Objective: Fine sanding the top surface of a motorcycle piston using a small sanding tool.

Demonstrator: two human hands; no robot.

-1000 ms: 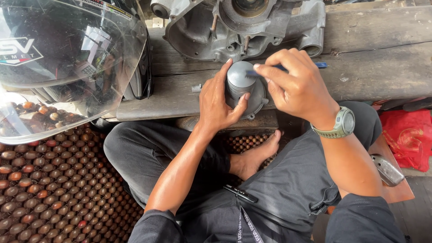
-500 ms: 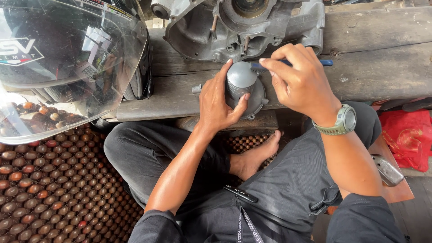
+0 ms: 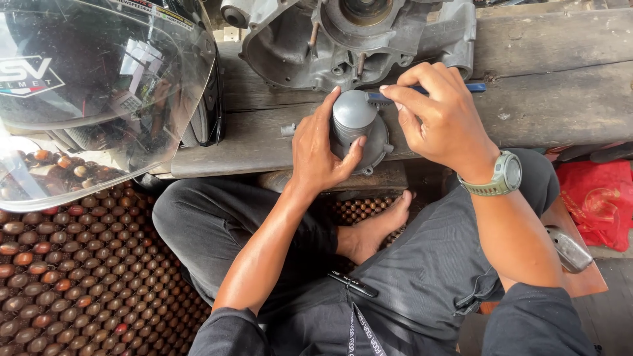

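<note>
Grey metal part (image 3: 356, 125) gripped in left hand (image 3: 320, 148), right hand (image 3: 442, 118) pinching blue-handled tool (image 3: 422, 92) against it, wooden bench (image 3: 560, 99)

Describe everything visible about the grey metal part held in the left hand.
The grey metal part is a dull, cast-looking piece: a rounded cylindrical cap standing upright on a wider flanged base with small lugs. It rests on the wooden bench. The left hand grips its side, and the right hand presses a blue-handled tool against its top.
</note>
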